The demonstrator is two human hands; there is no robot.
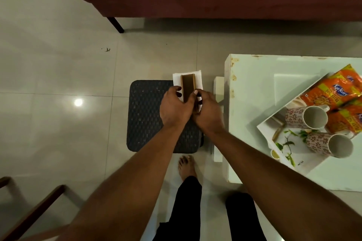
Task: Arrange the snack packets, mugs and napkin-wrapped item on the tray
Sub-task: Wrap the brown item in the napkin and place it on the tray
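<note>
Both hands meet over the dark woven stool [148,115], left of the white table [254,88]. Left hand [174,110] and right hand [207,113] pinch the long sides of a brown holder [187,86] lying on a white napkin [196,78]. Judgement: holder stiff and light, napkin limp and liable to slip; grip both together at mid-length. On the tray [266,129], far right: two mugs [305,118] on their sides, orange snack packets [333,92].
</note>
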